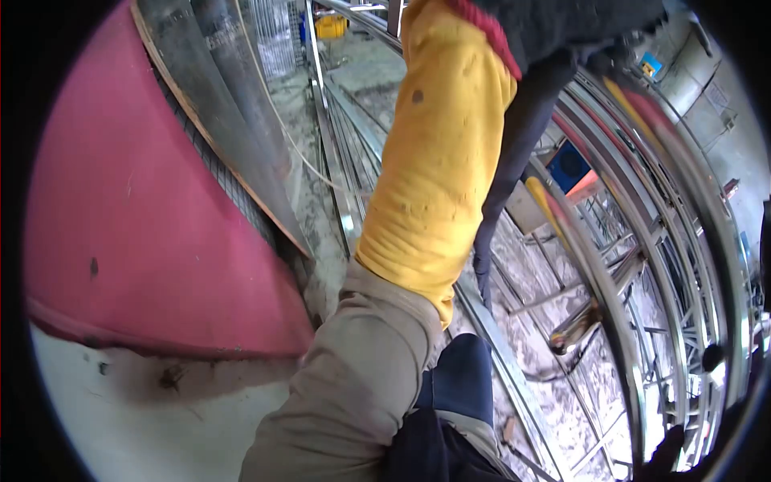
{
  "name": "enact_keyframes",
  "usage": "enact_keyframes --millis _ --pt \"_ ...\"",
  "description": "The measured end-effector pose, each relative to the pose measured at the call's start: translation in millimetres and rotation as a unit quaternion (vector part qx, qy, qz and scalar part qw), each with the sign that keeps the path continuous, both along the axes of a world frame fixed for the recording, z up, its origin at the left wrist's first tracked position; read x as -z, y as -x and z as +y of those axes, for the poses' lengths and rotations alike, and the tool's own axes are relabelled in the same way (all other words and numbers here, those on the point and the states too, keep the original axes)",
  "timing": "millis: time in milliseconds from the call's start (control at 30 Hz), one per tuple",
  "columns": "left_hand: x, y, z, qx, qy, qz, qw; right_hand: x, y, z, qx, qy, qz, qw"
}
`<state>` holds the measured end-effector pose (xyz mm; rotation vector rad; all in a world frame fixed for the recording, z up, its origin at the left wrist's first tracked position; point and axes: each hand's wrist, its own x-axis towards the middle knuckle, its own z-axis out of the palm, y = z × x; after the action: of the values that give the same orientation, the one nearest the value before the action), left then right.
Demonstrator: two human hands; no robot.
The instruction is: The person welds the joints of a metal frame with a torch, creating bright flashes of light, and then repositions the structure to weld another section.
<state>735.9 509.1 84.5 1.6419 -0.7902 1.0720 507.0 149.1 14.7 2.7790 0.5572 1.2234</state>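
My left arm reaches up across the middle in a beige sleeve (353,361) and a yellow sleeve cover (438,161) with a red cuff. Beyond the cuff my left hand (582,28) wears a dark, fuzzy glove and is cut off by the top edge. Its fingers do not show, so a grip cannot be made out. Shiny metal tubes (622,345) with yellow and red patches run down the right side, starting near that hand. At the lower right edge a dark, finger-like shape (666,454) may be my right gloved hand; it is too dark to tell.
A large red panel (152,209) stands at left beside grey metal sheets (221,104). Long metal profiles (514,369) lie on the dusty floor. A dark trouser-like shape (518,153) hangs behind my arm. A blue and orange box (570,169) sits among the tubes.
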Motion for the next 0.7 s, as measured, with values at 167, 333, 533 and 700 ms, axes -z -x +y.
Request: enact_keyframes --millis 167,333,533,700 --pt "5 11 -12 -0.061 -0.022 0.052 0.997 -53 36 -13 0.028 0.012 0.24 0.97" --pt "11 30 -21 -0.104 -0.016 0.172 0.979 -99 26 -45 0.047 -0.073 0.486 0.869" --pt "-2 44 -31 -0.112 -0.001 0.332 0.936 -115 0 -53 -0.129 -0.193 0.615 0.753" --pt "-24 45 -42 -0.17 -0.023 0.42 0.891 -107 -9 -56 -0.172 -0.191 0.605 0.753"
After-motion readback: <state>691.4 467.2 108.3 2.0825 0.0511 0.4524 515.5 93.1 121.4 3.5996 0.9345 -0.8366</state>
